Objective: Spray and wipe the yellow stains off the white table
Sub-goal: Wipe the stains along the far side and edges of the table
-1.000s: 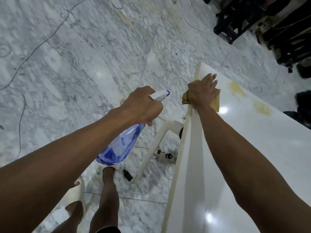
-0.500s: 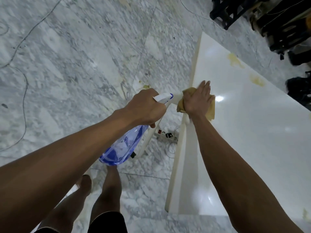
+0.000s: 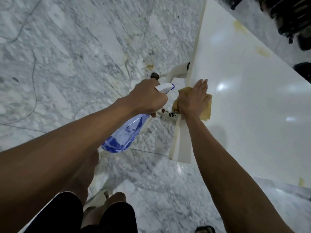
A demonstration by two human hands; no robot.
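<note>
The white table (image 3: 252, 106) fills the right side of the view. My right hand (image 3: 193, 100) presses a yellow cloth (image 3: 206, 108) flat on the table's left edge. My left hand (image 3: 148, 100) grips a blue spray bottle (image 3: 124, 135) by its white trigger head, held over the floor just left of the table. Two yellow stains lie far up the table, one (image 3: 239, 26) near the top and another (image 3: 262, 51) below it. A small yellow stain (image 3: 301, 181) sits at the near right edge.
Grey marble floor (image 3: 75, 56) surrounds the table, with thin cables across it. A white table leg (image 3: 175, 74) and a power strip (image 3: 168, 113) show under the left edge. Dark furniture (image 3: 289, 19) stands at the top right. My legs are below.
My right hand and the cloth have slid along the table's left edge toward me, away from the far stains. The view has shifted back, and the table's near corner now shows.
</note>
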